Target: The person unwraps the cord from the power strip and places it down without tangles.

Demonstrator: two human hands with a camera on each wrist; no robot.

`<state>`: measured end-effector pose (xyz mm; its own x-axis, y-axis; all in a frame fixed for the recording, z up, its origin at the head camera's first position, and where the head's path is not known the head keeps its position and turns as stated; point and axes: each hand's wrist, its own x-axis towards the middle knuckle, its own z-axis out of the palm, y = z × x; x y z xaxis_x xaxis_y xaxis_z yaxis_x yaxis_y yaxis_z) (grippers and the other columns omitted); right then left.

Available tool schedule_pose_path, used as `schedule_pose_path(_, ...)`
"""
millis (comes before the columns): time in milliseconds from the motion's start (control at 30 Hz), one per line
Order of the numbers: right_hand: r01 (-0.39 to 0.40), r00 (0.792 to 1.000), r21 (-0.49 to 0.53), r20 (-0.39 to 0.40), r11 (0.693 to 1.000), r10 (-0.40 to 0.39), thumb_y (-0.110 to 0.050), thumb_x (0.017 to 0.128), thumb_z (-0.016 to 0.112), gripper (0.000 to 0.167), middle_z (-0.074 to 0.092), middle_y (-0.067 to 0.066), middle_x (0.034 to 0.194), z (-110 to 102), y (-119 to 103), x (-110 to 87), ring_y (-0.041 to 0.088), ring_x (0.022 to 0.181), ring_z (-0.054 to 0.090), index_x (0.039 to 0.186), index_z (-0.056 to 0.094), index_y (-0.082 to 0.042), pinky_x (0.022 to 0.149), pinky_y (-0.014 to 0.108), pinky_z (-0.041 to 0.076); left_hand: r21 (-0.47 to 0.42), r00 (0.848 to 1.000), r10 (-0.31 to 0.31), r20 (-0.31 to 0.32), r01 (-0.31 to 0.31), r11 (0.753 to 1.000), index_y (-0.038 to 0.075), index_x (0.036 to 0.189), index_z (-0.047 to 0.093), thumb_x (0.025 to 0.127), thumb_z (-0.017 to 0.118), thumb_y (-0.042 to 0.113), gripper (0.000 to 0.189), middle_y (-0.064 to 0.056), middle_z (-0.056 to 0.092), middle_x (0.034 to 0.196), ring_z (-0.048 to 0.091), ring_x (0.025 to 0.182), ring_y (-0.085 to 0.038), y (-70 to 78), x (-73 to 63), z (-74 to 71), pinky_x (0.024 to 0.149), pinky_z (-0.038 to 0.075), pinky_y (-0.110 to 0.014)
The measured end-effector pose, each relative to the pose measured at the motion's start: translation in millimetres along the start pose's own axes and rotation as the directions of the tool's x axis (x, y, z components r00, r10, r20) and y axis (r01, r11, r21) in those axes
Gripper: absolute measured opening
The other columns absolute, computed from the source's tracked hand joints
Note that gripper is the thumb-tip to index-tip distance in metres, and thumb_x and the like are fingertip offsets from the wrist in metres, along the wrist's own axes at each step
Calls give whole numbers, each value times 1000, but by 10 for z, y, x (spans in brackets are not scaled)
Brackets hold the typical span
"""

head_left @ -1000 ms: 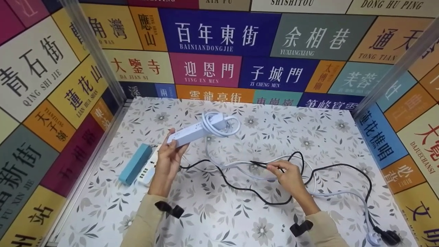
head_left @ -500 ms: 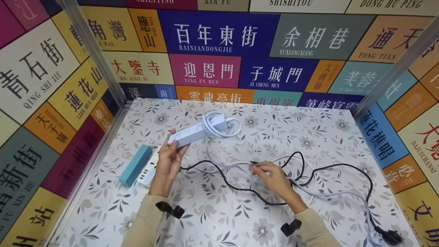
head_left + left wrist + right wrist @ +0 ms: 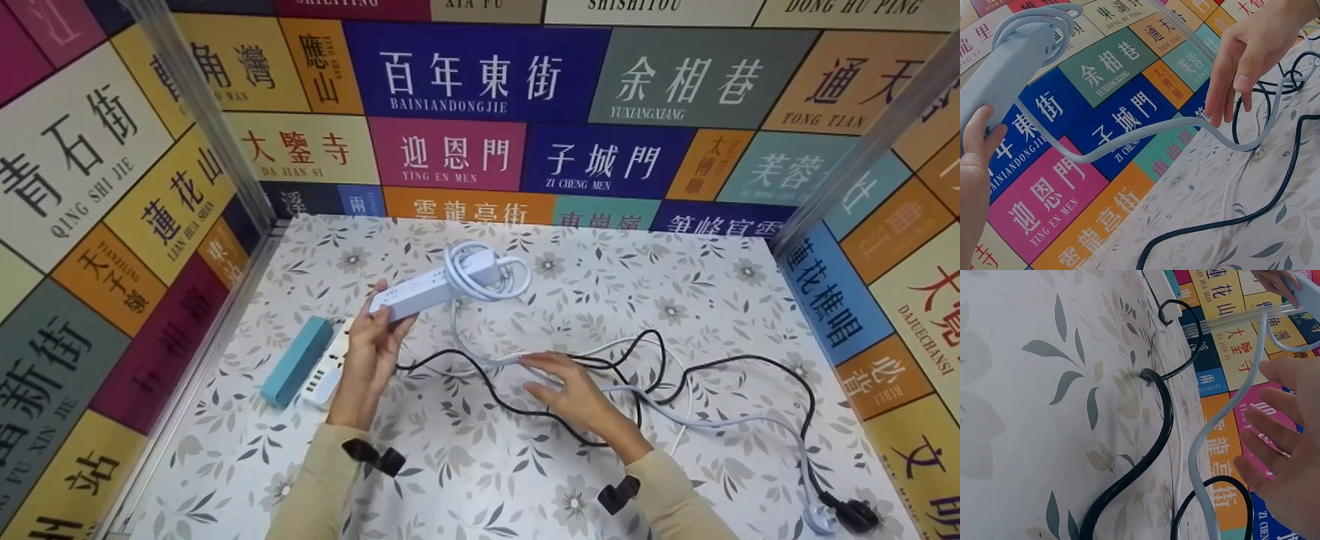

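My left hand (image 3: 369, 352) grips the near end of a white power strip (image 3: 411, 295), raised above the table and tilted. Loops of white cord (image 3: 523, 274) are wound about the strip's far end. From there the cord (image 3: 1129, 136) sags toward the right. Beside that hanging length is my right hand (image 3: 574, 394), its fingers spread and loosely bent with nothing gripped. In the right wrist view the white cord (image 3: 1201, 439) passes close by the fingertips; whether they touch is unclear. A black cord (image 3: 495, 397) winds across the table below both hands.
A teal bar-shaped block (image 3: 295, 361) lies left, against another white power strip (image 3: 324, 380) partly hidden by the left forearm. A black plug (image 3: 855, 516) and a white plug (image 3: 817, 517) lie at the front right. Sign-printed walls (image 3: 480, 71) enclose the flowered tabletop (image 3: 450, 487).
My right hand has let go of the black cord it pinched and moved left to the white cord, fingers spreading. The left hand with the power strip has barely moved.
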<state>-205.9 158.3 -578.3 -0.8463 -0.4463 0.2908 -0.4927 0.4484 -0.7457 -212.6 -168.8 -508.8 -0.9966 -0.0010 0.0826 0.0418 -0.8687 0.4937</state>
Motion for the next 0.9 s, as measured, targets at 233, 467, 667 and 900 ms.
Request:
schedule_pose_path(233, 14, 1000, -3, 1, 1000, -14, -14, 93, 72, 33, 69, 11, 126, 76, 1, 57, 31, 119, 62, 125, 70, -5, 104, 46, 55, -4, 1000, -15, 9, 15, 1000, 4, 160, 8, 93, 64, 0, 87, -15, 56, 128, 68, 111, -25, 17, -21, -8, 97, 60, -30)
schedule_pose_path(467, 42, 997, -17, 70, 999, -40, -11, 97, 65, 40, 61, 14, 132, 139, -7, 123, 34, 125, 57, 135, 61, -3, 106, 53, 52, 10, 1000, -12, -2, 12, 1000, 3, 160, 5, 94, 65, 2, 89, -14, 55, 129, 67, 113, -24, 18, -29, -21, 99, 59, -32)
schedule_pose_path(667, 72, 988, -81, 145, 994, -59, -18, 100, 61, 30, 68, 8, 120, 159, -10, 159, 28, 113, 60, 127, 68, -6, 99, 46, 54, 9, 1000, -9, -10, 9, 1000, 3, 160, 8, 93, 66, 2, 89, -14, 56, 129, 67, 114, -24, 18, -34, -28, 100, 58, -32)
schedule_pose_path(900, 86, 992, 2, 95, 996, -86, -19, 98, 65, 21, 66, 5, 97, 114, -35, 191, 14, 84, 59, 111, 76, -7, 72, 29, 55, -4, 1000, 6, 3, -6, 1000, 3, 155, 19, 94, 65, 4, 77, -13, 59, 128, 67, 114, -24, 19, -45, -42, 101, 58, -32)
